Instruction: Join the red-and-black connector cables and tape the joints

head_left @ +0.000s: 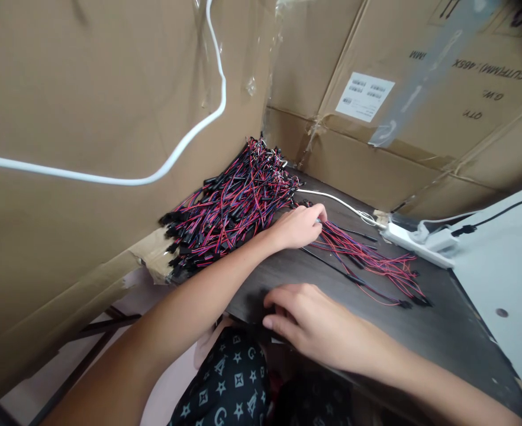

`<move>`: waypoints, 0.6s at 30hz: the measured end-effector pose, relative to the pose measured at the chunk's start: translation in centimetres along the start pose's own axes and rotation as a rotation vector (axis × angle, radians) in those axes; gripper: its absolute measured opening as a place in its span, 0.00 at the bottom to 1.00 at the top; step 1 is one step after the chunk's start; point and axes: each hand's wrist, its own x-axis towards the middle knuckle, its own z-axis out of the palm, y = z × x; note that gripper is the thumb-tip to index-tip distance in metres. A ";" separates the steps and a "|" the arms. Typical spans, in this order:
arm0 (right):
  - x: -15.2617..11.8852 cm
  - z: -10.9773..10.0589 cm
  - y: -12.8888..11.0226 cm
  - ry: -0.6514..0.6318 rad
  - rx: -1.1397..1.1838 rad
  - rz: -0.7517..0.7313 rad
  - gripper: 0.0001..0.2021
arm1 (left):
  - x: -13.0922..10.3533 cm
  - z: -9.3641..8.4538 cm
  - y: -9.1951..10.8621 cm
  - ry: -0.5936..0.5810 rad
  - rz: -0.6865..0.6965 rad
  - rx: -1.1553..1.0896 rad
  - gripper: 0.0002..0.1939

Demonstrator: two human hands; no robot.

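My left hand (300,227) reaches across the dark table to the near end of a smaller bunch of red and dark cables (367,254). Its fingers are closed on the wires there, though the fingertips are partly hidden. The bunch fans out to the right and ends in black connectors (421,300). Beside that hand lies a large pile of similar red, purple and black cables (238,207), pushed against the cardboard. Close to the table's front edge, my right hand (308,322) hovers with loosely curled fingers, thumb apart from them, and nothing visible between.
Cardboard walls (110,89) stand at the left and back of the dark table (442,349). At the right rests a white power strip (416,244) with plugs and a white cord. Another white cable (176,151) hangs in front of the left cardboard. A white panel (509,254) borders the right side.
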 end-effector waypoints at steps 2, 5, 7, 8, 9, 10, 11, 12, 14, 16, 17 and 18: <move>-0.3 -0.1 -0.1 -0.063 -0.025 -0.005 0.09 | 0.0 0.0 0.0 -0.004 -0.004 0.001 0.13; -0.7 0.2 -0.3 -0.112 -0.093 -0.024 0.08 | 0.0 0.0 0.0 -0.015 -0.013 0.001 0.13; -0.7 0.3 -0.5 -0.134 -0.125 -0.045 0.03 | 0.0 0.0 0.0 -0.021 -0.014 0.000 0.13; -0.7 0.3 -0.6 -0.143 -0.131 -0.050 0.03 | 0.0 -0.1 0.0 -0.024 -0.015 0.000 0.13; -0.7 0.3 -0.8 -0.149 -0.130 -0.053 0.04 | 0.0 -0.1 0.0 -0.028 -0.017 -0.001 0.13; -0.8 0.3 -0.9 -0.151 -0.124 -0.055 0.05 | 0.0 -0.1 0.0 -0.032 -0.019 -0.001 0.14; -0.8 0.2 -1.0 -0.152 -0.111 -0.055 0.06 | 0.0 -0.1 0.0 -0.035 -0.021 0.000 0.14; -0.9 0.2 -1.2 -0.152 -0.092 -0.056 0.06 | 0.0 -0.1 0.0 -0.038 -0.023 0.000 0.14; -1.1 0.0 -1.4 -0.154 -0.038 -0.054 0.05 | 0.0 -0.2 0.1 -0.042 -0.022 0.003 0.14; -1.1 -0.1 -1.5 -0.138 0.004 -0.046 0.05 | 0.0 -0.2 0.1 -0.046 -0.017 0.006 0.14; -1.1 0.0 -1.4 -0.121 0.012 -0.040 0.05 | 0.0 -0.2 0.2 -0.047 -0.014 0.009 0.14; -1.1 0.1 -1.3 -0.104 0.014 -0.033 0.06 | 0.0 -0.2 0.2 -0.047 -0.012 0.012 0.14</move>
